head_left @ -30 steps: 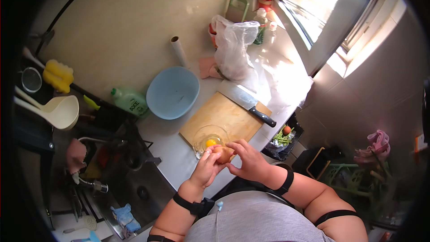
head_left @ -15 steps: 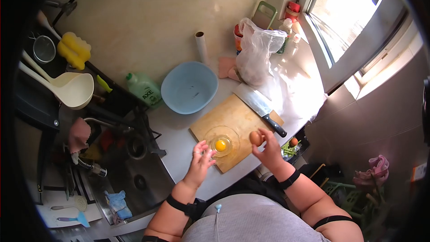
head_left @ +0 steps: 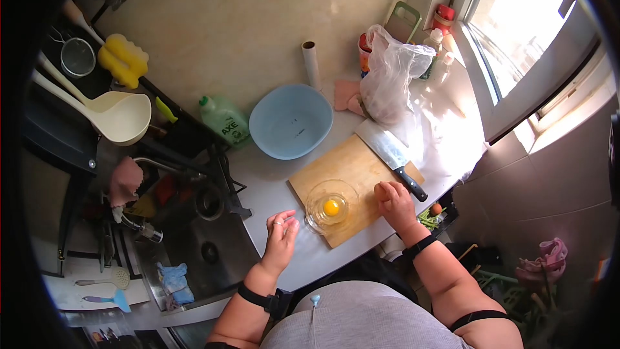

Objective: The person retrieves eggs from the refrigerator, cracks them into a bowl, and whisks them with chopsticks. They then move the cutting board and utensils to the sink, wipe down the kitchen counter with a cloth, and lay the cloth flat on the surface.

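Observation:
A clear glass bowl [head_left: 349, 194] with a cracked-out egg, its yellow yolk [head_left: 331, 207] whole, stands on the wooden cutting board [head_left: 336, 161]. My left hand [head_left: 279, 244] hovers just left of the bowl, fingers loosely curved and apart, holding nothing. Over the board's right part, my right hand [head_left: 396, 207] has its fingers curled down. The brown egg it held half a second ago is hidden behind the fingers. A cleaver [head_left: 385, 147] with a black handle lies across the board's far right edge, close beyond my right hand.
A blue basin [head_left: 290, 119] and a green detergent bottle [head_left: 224, 119] stand behind the board. The sink [head_left: 187, 252] is at left. A plastic bag [head_left: 391, 81] sits at back right. Below the counter edge are another brown egg [head_left: 436, 209] and green vegetables [head_left: 426, 220].
My right hand has turned knuckles-up over the board, hiding the egg. My left hand has drawn back from the bowl. The view has shifted slightly.

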A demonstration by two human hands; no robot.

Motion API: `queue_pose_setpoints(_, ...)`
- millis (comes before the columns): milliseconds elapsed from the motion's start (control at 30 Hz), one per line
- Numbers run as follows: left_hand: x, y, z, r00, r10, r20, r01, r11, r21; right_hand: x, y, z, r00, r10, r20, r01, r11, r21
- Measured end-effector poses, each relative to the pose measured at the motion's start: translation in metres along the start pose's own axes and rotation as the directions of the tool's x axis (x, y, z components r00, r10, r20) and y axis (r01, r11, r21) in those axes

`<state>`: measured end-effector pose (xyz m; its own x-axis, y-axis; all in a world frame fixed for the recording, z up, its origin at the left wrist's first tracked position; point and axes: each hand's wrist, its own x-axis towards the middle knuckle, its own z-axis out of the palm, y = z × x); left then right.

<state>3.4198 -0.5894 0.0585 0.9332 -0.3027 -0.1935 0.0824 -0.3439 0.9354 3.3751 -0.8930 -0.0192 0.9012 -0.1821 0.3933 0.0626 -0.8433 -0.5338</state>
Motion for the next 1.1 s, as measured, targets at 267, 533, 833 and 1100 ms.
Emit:
queue_pose_setpoints(267,0.004,0.005,0.008,0.996,0.084,0.041,-0.084,0.996,0.001,-0.002,0.005,0.005,0.999,0.022,0.046,-0.021,0.999,-0.025)
queue_pose_setpoints(533,0.033,0.056,0.017,0.887,0.422,0.188,-0.462,0.82,0.338,0.038,-0.07,-0.035,0.899,0.195,0.392,-0.407,0.703,0.584)
queue_pose_setpoints(833,0.05,0.057,0.016,0.812,0.527,0.251,-0.584,0.722,0.371,0.051,-0.102,-0.025,0.828,0.069,0.556,-0.503,0.527,0.685)
queue_pose_setpoints(1100,0.05,0.043,0.02,0.868,0.458,0.191,-0.494,0.754,0.433,0.046,-0.12,-0.022,0.931,0.015,0.365,-0.219,0.823,0.524)
